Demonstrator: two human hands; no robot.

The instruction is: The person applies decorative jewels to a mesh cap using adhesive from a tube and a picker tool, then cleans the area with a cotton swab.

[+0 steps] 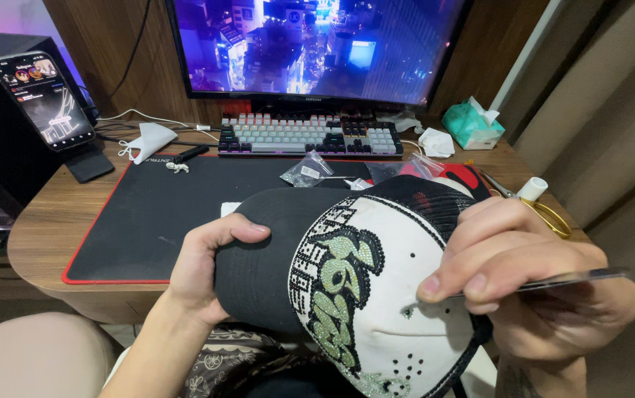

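A black-and-white cap [376,243] with a rhinestone design sits over my lap, brim toward the left. My left hand [211,265] grips the black brim [266,265], thumb on top. My right hand [531,273] pinches a thin clear pen-like tool [553,281]. Its tip touches the white front panel beside a small green stone [408,312].
A black desk mat with red edging [148,214] covers the wooden desk. Behind it stand a keyboard [310,135], a monitor [310,44] and a phone on a stand [45,99]. Small plastic bags [306,171], a face mask [148,140], a tissue pack [471,125], scissors [546,210] and a white bottle [531,189] lie around.
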